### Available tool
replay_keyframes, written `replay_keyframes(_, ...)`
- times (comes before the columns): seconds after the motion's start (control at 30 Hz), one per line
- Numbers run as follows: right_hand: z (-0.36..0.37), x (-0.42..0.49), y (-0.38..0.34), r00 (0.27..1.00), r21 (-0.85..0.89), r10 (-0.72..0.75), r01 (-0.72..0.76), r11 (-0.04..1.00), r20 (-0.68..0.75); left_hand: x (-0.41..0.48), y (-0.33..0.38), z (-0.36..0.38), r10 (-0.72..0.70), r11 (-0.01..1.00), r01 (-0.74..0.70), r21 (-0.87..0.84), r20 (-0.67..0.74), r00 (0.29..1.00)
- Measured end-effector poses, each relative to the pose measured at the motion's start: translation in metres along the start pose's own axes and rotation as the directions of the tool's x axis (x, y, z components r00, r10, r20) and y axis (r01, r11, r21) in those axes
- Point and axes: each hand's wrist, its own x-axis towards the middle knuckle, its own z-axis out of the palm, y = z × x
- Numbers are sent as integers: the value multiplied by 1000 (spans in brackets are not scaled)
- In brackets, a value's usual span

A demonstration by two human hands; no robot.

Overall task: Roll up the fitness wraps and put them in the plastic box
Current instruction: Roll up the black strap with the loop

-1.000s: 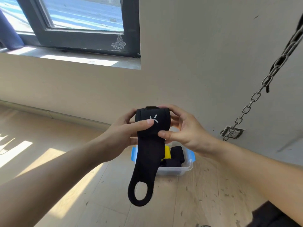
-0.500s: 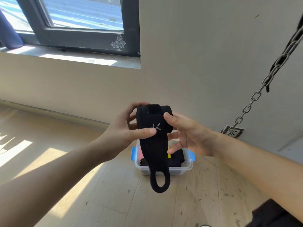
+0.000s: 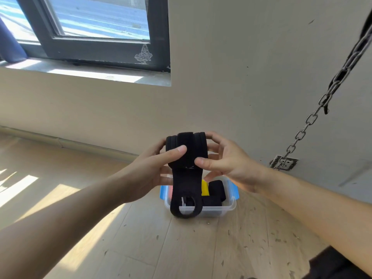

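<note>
I hold a black fitness wrap (image 3: pixel 187 158) in front of me, partly wound into a roll at the top. Its loose tail with a thumb loop (image 3: pixel 186 208) hangs down. My left hand (image 3: pixel 153 170) grips the roll from the left, thumb across its front. My right hand (image 3: pixel 225 164) grips it from the right, thumb on the front and fingers behind. Below on the floor stands a clear plastic box (image 3: pixel 229 206) with blue clips, holding black rolled wraps (image 3: pixel 216 190) and a yellow one (image 3: pixel 205 187).
A light wooden floor (image 3: pixel 141 238) meets a beige wall with a window (image 3: pixel 96 27) and sill at upper left. A metal chain (image 3: pixel 308 121) runs diagonally from upper right to a wall plate (image 3: pixel 283 163). Dark cloth shows at the bottom right corner.
The hanging tail has grown shorter as more of the wrap went onto the roll. My right thumb has come back onto the front of the roll.
</note>
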Motion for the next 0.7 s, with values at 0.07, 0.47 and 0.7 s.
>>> replay_keyframes(0.07,1,0,1,1000,-39,-21,22,999,19,1,-1,0,7,999,-8,-37,-18,1000)
replay_keyframes(0.47,0,-1,-8,950,143,256,-282,949,179,5,-8,-7,185,981,-179,79,-81,979)
replay_keyframes(0.7,0,-1,-4,969,157,207,-228,961,135,4,-11,-5,218,966,-212,148,-24,976)
